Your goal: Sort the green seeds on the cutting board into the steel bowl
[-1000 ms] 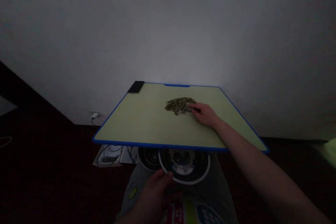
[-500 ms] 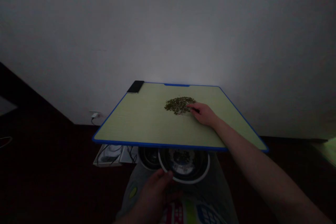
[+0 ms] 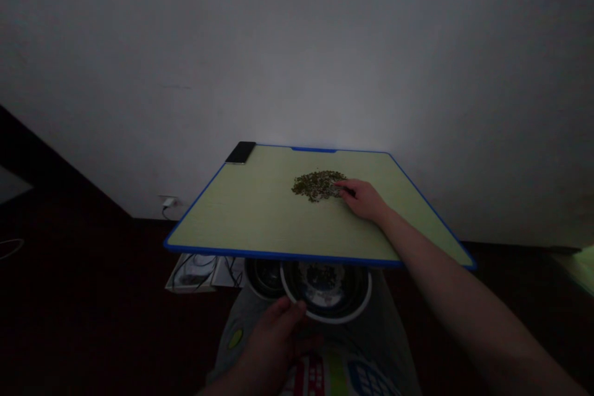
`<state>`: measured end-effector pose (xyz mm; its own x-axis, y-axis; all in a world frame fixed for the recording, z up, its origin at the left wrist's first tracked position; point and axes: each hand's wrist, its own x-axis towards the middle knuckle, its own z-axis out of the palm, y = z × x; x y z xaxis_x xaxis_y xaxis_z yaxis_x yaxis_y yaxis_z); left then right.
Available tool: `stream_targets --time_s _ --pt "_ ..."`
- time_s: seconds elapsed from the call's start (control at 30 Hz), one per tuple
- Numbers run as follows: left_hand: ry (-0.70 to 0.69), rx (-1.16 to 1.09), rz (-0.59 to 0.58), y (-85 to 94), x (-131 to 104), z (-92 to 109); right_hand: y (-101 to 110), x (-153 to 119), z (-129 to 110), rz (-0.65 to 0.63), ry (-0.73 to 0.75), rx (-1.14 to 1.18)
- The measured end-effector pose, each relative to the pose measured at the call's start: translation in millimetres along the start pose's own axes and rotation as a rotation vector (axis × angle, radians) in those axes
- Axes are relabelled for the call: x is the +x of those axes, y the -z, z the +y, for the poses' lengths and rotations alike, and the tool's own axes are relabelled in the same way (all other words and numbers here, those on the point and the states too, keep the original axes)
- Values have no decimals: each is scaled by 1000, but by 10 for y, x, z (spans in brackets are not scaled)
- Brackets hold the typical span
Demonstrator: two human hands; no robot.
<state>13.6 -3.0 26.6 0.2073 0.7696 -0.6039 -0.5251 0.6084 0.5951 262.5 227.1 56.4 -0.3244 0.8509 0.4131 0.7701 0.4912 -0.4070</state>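
A loose pile of small greenish-brown grains lies on a pale yellow-green folding table with a blue edge. My right hand is at the right side of this pile, forefinger stretched to the grains and thumb a little apart from it. I see nothing held between them; the other fingers are curled out of sight. Below the near edge, my left hand has its thumb and fingers at the rim of a large metal bowl resting on my lap. Some dark bits and pale reflections show inside that bowl.
A second, smaller metal bowl stands to the left, partly behind the large one. A black phone lies at the table's far left corner. The wall rises behind. A white tray with cables is on the floor, near a plugged-in charger.
My right hand has shifted slightly right, and its thumb and forefinger look a bit more apart. My left hand stays at the bowl's rim. The view has moved very little.
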Motion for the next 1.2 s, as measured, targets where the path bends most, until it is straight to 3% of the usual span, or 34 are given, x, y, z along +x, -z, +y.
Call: stream_targets --time_s 0.23,0.5,1.2 --pt "0 22 13 6 18 -2 6 -7 -29 -33 44 50" --pt "-6 14 -1 -22 -14 11 36 -14 41 7 -31 -18" --pt "-6 -2 -19 8 16 -5 48 -23 34 -19 -30 2"
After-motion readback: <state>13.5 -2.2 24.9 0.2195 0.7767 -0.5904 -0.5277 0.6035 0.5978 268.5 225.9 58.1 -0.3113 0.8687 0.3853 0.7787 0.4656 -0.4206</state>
